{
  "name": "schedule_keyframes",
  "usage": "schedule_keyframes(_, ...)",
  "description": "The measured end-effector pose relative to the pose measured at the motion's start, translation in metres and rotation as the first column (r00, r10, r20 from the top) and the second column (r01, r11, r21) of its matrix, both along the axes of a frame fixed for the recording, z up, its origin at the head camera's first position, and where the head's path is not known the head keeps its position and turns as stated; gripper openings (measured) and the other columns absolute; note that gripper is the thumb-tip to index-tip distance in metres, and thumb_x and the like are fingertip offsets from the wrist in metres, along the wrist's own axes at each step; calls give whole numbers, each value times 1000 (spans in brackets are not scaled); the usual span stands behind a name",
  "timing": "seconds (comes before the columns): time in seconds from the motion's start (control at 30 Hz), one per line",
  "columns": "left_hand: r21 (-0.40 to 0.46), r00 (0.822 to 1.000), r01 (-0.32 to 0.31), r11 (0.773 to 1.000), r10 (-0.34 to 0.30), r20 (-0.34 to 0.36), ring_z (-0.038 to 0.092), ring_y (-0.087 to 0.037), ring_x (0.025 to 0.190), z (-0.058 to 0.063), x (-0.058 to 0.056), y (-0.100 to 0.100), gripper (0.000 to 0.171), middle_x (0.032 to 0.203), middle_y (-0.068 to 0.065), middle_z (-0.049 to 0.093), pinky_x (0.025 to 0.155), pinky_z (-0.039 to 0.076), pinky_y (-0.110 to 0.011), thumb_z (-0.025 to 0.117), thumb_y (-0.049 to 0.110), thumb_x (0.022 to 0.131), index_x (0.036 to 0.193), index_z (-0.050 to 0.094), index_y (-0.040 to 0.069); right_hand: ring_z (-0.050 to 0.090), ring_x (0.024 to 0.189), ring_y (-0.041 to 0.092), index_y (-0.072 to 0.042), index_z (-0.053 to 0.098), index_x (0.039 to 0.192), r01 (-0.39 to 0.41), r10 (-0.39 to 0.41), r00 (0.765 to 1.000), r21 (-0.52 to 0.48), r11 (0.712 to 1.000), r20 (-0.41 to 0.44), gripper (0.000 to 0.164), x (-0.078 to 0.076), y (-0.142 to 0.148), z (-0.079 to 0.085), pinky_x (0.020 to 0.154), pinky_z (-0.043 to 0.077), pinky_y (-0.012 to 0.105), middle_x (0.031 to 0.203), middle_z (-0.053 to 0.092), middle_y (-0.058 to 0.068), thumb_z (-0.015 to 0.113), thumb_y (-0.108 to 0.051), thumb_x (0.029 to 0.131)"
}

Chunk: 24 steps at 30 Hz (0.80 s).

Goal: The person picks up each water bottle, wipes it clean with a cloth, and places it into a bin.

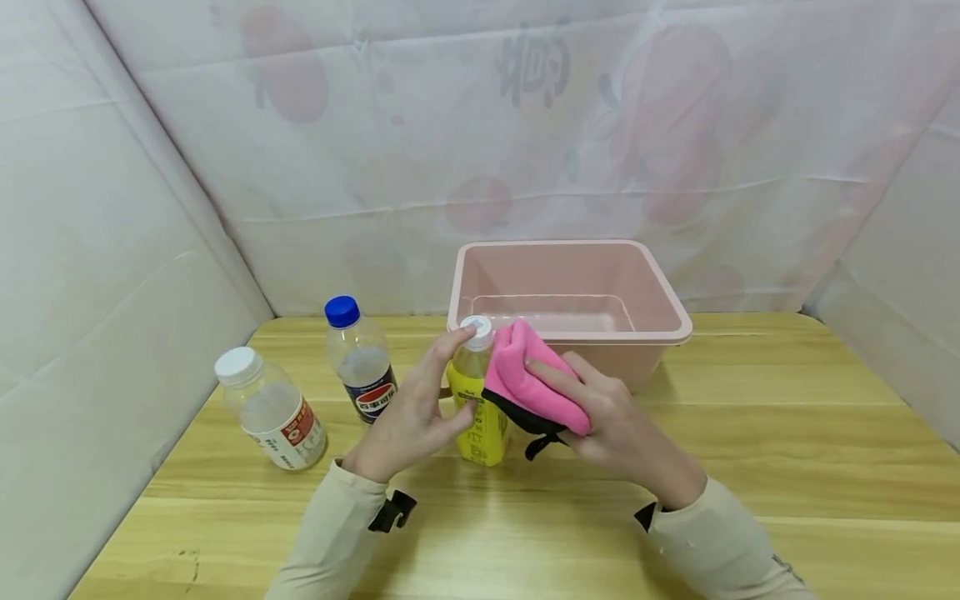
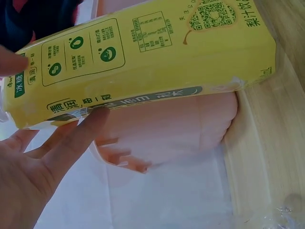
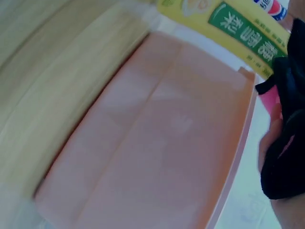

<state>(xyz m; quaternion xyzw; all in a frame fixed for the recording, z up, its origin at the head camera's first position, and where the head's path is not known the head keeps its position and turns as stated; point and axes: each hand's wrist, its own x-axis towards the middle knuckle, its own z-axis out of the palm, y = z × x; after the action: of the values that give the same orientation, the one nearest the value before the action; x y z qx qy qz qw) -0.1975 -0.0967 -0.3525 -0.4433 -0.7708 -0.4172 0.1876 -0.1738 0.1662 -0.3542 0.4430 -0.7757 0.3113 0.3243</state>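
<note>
A bottle with a yellow label (image 1: 480, 421) and a white cap stands upright on the table before me. My left hand (image 1: 416, 412) holds it from the left, one finger at the cap and the thumb on the label; in the left wrist view, fingers (image 2: 78, 140) lie along its side. A folded pink cloth (image 1: 528, 375) with a black underside and a dangling black strip is gripped in my right hand (image 1: 611, 421), close against the bottle's upper right side. In the right wrist view the cloth's black side (image 3: 286, 157) hides much of that hand.
Behind the bottle stands a pink plastic basin (image 1: 660, 333). To the left are a blue-capped bottle (image 1: 360, 354) with a dark label and a white-capped bottle (image 1: 277, 412) with a red and white label. White printed curtains (image 1: 420, 167) enclose the wooden table (image 1: 787, 467).
</note>
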Motion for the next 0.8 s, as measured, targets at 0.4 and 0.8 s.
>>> schedule_keyframes(0.4, -36, 1000, -23, 999, 23, -21, 46, -38, 136, 0, 1, 2, 92, 155, -25, 38, 107, 47, -46, 73, -13, 78, 153, 23, 6, 50, 70, 11, -6, 68, 125, 13, -16, 996, 37, 999, 88, 74, 3, 2, -1, 55, 46, 19, 96, 57, 2, 67, 24, 57)
schedule_keyframes(0.8, -51, 997, -56, 997, 58, 45, 45, -40, 136, 1, 1, -1, 95, 155, -27, 35, 93, 57, -46, 74, -12, 80, 156, 21, 11, 44, 72, 6, -17, 67, 101, -68, 24, 949, 128, 989, 315, 45, -2, 4, -10, 59, 44, 20, 86, 49, -9, 72, 16, 70)
